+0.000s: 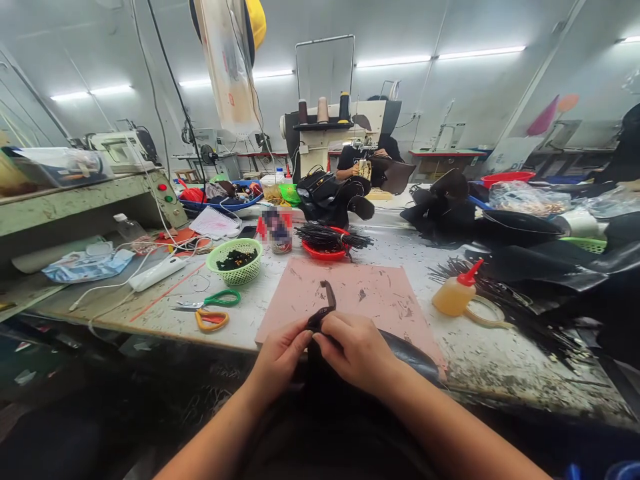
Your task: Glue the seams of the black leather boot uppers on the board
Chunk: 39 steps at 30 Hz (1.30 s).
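At the front edge of the bench, my left hand [281, 355] pinches the edge of a black leather piece [413, 351]. My right hand [361, 348] grips the same piece close beside it, fingers curled over the top. A narrow dark strap [328, 297] sticks up and away from between the fingers, over a pink cutting board [285, 297]. Part of the leather spreads out to the right under my right wrist; the rest drops towards my lap. The exact spot being pinched is hidden by my fingers.
Left of the board lie green-handled scissors [220, 299], an orange-handled tool [211, 320] and a green basket [235, 261] of small black parts. Behind it, a red bowl [324, 252] holds black strips. A glue bottle [454, 293] stands right. A person [390, 148] works at a sewing machine beyond.
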{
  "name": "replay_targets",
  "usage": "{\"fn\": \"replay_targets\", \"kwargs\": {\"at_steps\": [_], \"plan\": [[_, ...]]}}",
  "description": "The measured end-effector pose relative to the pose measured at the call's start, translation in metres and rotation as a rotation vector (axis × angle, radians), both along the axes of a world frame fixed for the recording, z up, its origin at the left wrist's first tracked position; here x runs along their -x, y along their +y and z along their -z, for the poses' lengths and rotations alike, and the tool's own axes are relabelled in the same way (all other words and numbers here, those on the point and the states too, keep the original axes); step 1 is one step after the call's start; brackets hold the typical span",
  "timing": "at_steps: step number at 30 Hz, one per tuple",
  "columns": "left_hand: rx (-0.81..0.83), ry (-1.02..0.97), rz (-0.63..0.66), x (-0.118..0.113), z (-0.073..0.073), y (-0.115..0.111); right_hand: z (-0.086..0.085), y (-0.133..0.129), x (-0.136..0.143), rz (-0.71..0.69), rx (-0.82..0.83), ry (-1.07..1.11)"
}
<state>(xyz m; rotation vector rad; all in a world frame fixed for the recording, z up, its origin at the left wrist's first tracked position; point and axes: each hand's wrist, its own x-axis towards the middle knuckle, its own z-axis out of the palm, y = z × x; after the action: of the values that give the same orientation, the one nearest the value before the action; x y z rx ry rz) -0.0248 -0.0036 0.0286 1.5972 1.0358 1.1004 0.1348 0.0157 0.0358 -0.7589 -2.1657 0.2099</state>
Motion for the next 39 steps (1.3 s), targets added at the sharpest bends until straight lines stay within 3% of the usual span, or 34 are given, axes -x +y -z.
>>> {"fn": "replay_targets", "kwargs": {"at_steps": [24, 29, 39], "plan": [[-0.015, -0.012, -0.219, -0.015, -0.005, -0.005, -0.001, 0.000, 0.005, 0.114, -0.010, -0.065], [0.042, -0.110, -0.261, -0.018, 0.001, -0.008, -0.004, -0.002, -0.001, 0.281, 0.023, -0.097], [0.184, -0.383, -0.270, -0.020, 0.016, -0.006, -0.004, -0.003, -0.004, 0.230, 0.081, -0.032]]}}
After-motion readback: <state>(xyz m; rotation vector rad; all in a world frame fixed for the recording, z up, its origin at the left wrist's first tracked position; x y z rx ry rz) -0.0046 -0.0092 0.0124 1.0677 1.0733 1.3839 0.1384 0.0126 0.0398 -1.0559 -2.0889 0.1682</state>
